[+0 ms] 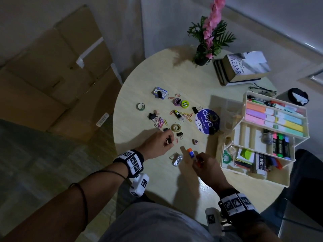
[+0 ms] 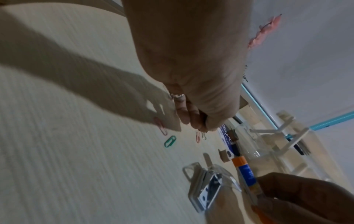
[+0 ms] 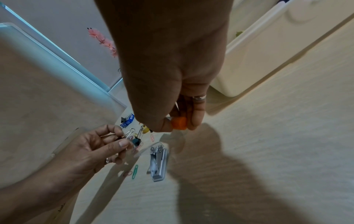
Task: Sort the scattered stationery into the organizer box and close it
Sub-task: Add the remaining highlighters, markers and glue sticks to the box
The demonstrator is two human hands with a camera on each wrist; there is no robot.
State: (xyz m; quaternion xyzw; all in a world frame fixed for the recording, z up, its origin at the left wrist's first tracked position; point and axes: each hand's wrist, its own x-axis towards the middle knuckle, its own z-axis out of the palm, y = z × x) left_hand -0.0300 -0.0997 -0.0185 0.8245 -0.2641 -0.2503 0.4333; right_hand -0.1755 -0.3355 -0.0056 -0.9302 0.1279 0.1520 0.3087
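My left hand [image 1: 168,141] pinches a small binder clip [image 3: 136,141] by its wire handle just above the table. A glue stick [image 1: 190,152] with an orange cap [image 3: 179,122] is gripped in my right hand [image 1: 197,160]. Between the hands lies a small stapler [image 1: 176,159] in a clear case [image 2: 210,186]. The cream organizer box [image 1: 253,180] stands open at the right, its trays holding markers, sticky notes and tape. Paper clips [image 1: 160,121], binder clips [image 1: 179,134], tape rolls [image 1: 176,127] and a green sharpener [image 1: 185,104] lie scattered beyond my hands.
A round blue disc [image 1: 207,121] lies left of the box. A potted plant [image 1: 208,41], stacked books [image 1: 244,67] and glasses [image 1: 262,90] sit at the far side of the round table. Cardboard boxes [image 1: 52,75] stand on the floor to the left.
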